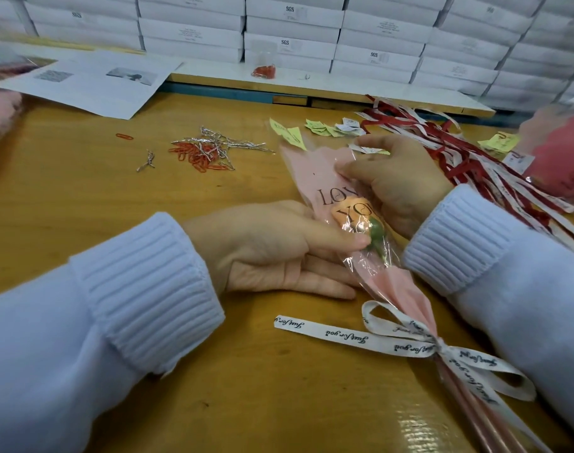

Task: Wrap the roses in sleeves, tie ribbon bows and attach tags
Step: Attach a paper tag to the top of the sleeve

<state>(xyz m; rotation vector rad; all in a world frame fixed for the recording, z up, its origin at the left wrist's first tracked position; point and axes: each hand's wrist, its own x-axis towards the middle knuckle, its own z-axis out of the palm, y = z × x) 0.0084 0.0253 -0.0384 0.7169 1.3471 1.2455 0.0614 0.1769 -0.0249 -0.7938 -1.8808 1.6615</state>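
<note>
A pink sleeve printed "LOVE YOU" lies slantwise on the wooden table, with an orange rose and its green base inside. A white ribbon bow printed "Just for you" is tied round the sleeve's narrow lower end. My left hand holds the sleeve from the left, thumb pressing on top by the rose's base and fingers underneath. My right hand pinches the sleeve's right edge near the rose. Small yellow-green and white tags lie beyond the sleeve's open end.
Red paper clips and silver twist ties lie in a heap at centre left. Red and white ribbons spread at the right, beside wrapped red roses. Printed sheets lie at back left; stacked white boxes line the back.
</note>
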